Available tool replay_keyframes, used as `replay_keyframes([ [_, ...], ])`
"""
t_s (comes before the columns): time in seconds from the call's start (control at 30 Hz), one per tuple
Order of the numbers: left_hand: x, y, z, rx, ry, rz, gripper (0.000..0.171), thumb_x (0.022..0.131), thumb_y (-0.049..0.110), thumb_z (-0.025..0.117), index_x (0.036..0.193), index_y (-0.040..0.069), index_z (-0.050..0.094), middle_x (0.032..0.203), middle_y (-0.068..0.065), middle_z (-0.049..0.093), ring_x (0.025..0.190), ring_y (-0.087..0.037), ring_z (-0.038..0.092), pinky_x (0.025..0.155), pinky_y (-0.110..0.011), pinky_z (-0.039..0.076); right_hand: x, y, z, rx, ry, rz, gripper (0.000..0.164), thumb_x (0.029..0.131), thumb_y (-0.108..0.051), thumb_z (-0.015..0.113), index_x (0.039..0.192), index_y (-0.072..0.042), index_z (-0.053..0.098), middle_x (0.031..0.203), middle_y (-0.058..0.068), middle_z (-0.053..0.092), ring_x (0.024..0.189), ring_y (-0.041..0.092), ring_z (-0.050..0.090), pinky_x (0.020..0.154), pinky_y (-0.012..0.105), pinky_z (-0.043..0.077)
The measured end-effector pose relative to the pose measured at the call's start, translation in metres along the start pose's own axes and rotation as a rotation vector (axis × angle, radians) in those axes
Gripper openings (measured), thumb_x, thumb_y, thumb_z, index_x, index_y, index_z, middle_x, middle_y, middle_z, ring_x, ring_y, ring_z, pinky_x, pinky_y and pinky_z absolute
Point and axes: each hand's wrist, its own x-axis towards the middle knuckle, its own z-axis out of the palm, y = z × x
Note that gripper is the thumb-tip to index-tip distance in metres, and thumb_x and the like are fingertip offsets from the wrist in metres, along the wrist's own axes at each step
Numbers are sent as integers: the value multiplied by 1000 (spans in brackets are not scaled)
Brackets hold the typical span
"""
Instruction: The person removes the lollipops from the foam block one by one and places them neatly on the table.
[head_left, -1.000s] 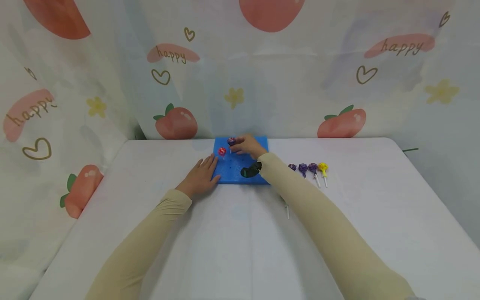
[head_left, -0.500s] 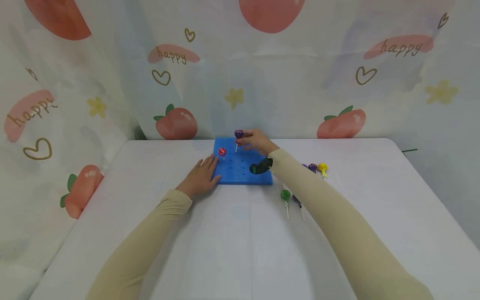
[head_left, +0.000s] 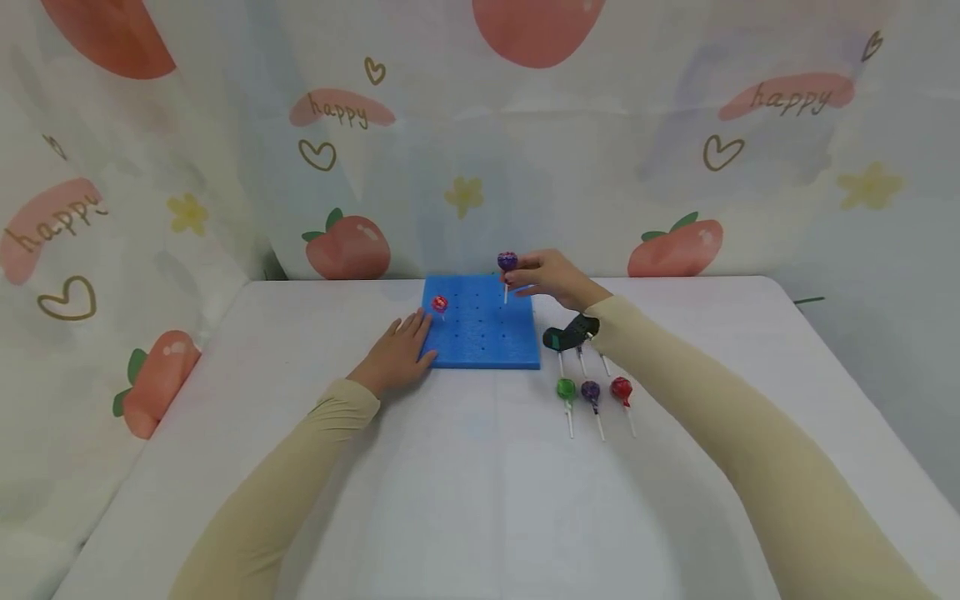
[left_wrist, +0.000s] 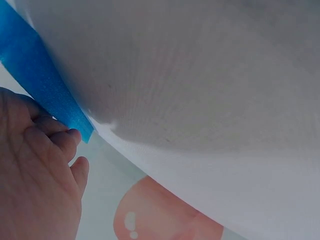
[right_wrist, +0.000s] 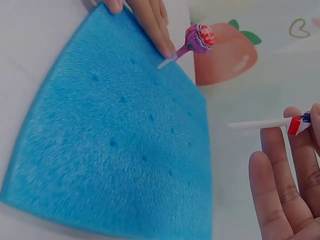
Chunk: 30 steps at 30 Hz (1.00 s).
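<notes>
My left hand (head_left: pixel 393 354) rests against the left edge of a blue foam board (head_left: pixel 472 337) dotted with small holes. Its fingers touch the board's side, as the left wrist view shows from below. Over the back right part of the board, my right hand (head_left: pixel 558 277) pinches a purple lollipop (head_left: pixel 507 262) with its head up. In the right wrist view its white stick (right_wrist: pixel 257 125) hangs free of the foam, and the fingers grip it just below the head, which is mostly out of frame. A red lollipop (head_left: pixel 439 303) stands in the board near the left hand.
Right of the board lie a green lollipop (head_left: pixel 566 389), a purple lollipop (head_left: pixel 591 391) and a red lollipop (head_left: pixel 621 388). Behind them more sticks show, their heads hidden by the right wrist and its black camera (head_left: pixel 566 335). A printed curtain (head_left: pixel 480 125) hangs behind the white table (head_left: pixel 420 483).
My right hand has carried the purple lollipop from the board's back left to its back right, and raised it a little. The left hand stays at the board's edge.
</notes>
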Motion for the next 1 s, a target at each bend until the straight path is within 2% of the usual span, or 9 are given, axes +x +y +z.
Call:
replay_keyframes([
  [0.17, -1, 0, -1, 4, 0, 5, 70, 98, 41, 38, 150, 1, 14, 158, -18, 13, 147, -31, 14, 119, -47, 12, -22, 1, -9, -19, -9, -17, 32, 95, -10, 53, 124, 5, 55, 116, 18, 64, 104, 25, 63, 99, 46, 46],
  [0.27, -1, -1, -1, 5, 4, 12, 70, 98, 41, 38, 149, 0, 14, 157, -18, 13, 146, -31, 14, 119, -47, 12, -37, 3, -13, -29, -24, -27, 35, 96, -14, 53, 125, 6, 55, 115, 16, 65, 104, 22, 64, 98, 43, 48],
  [0.53, 0, 0, 1, -2, 12, 16, 70, 98, 41, 37, 149, 0, 14, 157, -18, 13, 146, -31, 14, 119, -47, 12, -85, 3, -22, -81, -49, -99, 35, 95, -17, 56, 121, 6, 57, 115, 20, 64, 104, 25, 65, 93, 37, 52],
  [0.67, -1, 1, 1, -6, 16, 13, 70, 98, 40, 38, 149, -1, 15, 157, -18, 14, 146, -32, 14, 119, -48, 12, -107, 6, -26, -99, -16, -119, 33, 93, -14, 58, 119, 8, 59, 110, 19, 67, 100, 24, 67, 89, 35, 54],
  [0.87, -1, 1, 1, 4, 8, 7, 70, 98, 41, 38, 149, 0, 14, 157, -18, 13, 147, -31, 14, 119, -47, 12, -139, 10, -32, -163, 57, -40, 38, 93, -19, 59, 121, 5, 59, 110, 18, 68, 93, 13, 68, 90, 29, 53],
  [1.0, -1, 1, 0, 1, 6, 13, 70, 98, 40, 38, 149, -1, 14, 157, -19, 13, 146, -32, 14, 119, -48, 12, -159, 17, -35, -180, 97, -42, 38, 93, -21, 59, 119, 7, 59, 107, 17, 69, 89, 12, 69, 87, 27, 54],
])
